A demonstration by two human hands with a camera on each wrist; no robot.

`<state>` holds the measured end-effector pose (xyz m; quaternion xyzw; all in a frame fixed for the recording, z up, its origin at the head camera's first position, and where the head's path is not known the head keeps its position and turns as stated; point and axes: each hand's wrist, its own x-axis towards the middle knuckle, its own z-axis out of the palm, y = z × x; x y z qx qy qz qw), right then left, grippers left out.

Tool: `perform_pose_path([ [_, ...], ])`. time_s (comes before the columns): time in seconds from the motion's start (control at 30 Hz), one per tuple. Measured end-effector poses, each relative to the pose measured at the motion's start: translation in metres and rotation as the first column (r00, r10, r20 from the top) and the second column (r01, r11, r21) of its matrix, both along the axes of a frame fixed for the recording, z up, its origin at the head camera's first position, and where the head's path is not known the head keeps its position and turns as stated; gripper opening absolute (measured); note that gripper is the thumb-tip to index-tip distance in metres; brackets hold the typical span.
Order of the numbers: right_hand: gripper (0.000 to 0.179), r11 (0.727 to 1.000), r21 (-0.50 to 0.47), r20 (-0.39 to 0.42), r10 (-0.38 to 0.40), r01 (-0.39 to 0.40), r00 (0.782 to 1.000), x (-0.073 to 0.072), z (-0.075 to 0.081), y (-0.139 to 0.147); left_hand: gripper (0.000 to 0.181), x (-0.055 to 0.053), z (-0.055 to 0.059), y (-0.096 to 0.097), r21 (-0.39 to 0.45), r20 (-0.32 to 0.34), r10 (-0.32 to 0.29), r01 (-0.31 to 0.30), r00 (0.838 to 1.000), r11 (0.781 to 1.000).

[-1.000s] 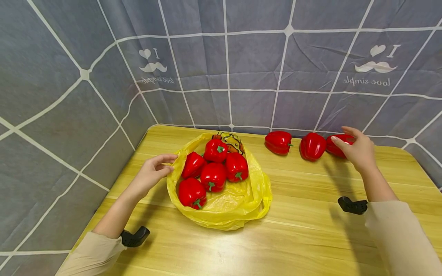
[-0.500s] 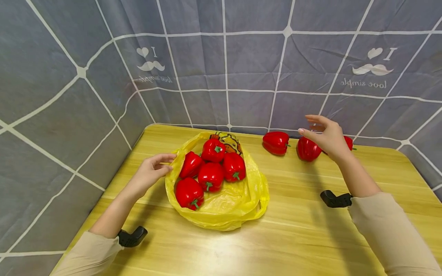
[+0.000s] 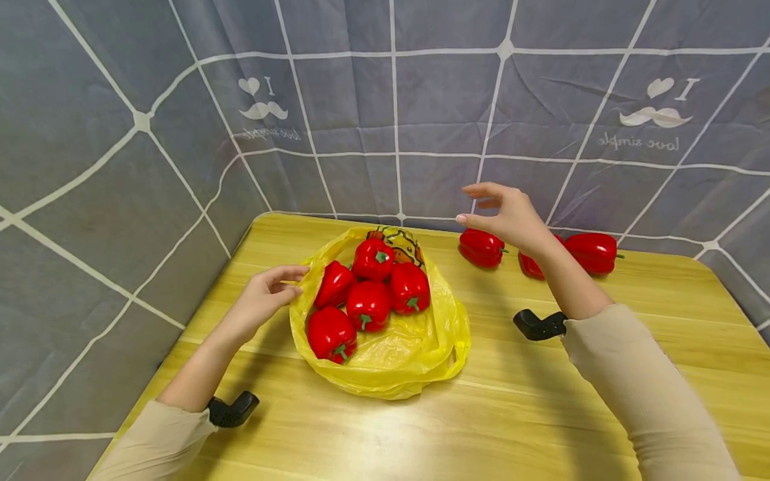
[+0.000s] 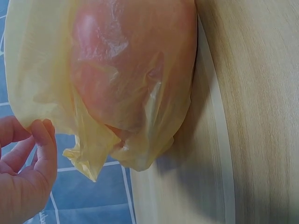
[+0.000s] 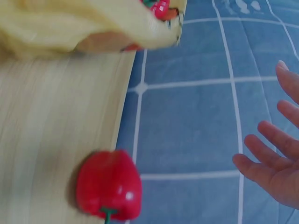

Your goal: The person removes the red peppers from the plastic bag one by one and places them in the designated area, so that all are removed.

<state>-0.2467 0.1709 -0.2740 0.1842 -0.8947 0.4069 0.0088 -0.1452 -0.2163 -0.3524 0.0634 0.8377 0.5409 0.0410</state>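
head view shows five peppers point(image 3: 368, 306) in the yellow bag point(image 3: 400, 364), bagging seemingly in hand, and the right grip point(image 3: 506, 212) wide, empty, near a loose pepper point(image 3: 481, 249) on the desk point(image 3: 511, 407); left wrist, the left grip point(image 4: 28, 163) pinching the bag's rim; right wrist, spread fingers point(image 5: 266, 154) likely needing to enclose one.

The left sleeve point(image 3: 153, 441), toward the left edge of the table point(image 3: 337, 434), was plain pale beige cloth, wrinkled at its end. The right sleeve point(image 3: 650, 387) matched it in colour, with soft creases. At their ends sat angular, elbow-shaped black fittings, a left device point(image 3: 233, 409) and a right device point(image 3: 539, 325). The left hand point(image 3: 261, 300) and right hand point(image 3: 508, 214) were bare.
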Motion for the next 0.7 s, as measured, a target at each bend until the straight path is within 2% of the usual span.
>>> perform_pose_path([
  [0.3, 0.051, 0.994, 0.0, -0.003, 0.111, -0.111, 0.994, -0.007, -0.003, -0.04, 0.039, 0.002, 0.001, 0.001, 0.023, -0.009, -0.012, 0.012, 1.0, 1.0],
  [0.5, 0.05, 0.982, -0.004, 0.018, 0.19, -0.19, 0.982, -0.008, -0.013, -0.064, 0.039, 0.002, 0.0, 0.001, 0.026, -0.011, -0.016, 0.017, 1.0, 1.0],
  [0.7, 0.049, 0.973, 0.01, 0.042, 0.229, -0.23, 0.972, -0.008, -0.026, -0.084, 0.039, 0.001, 0.0, 0.001, 0.012, -0.009, -0.019, 0.019, 1.0, 1.0],
])
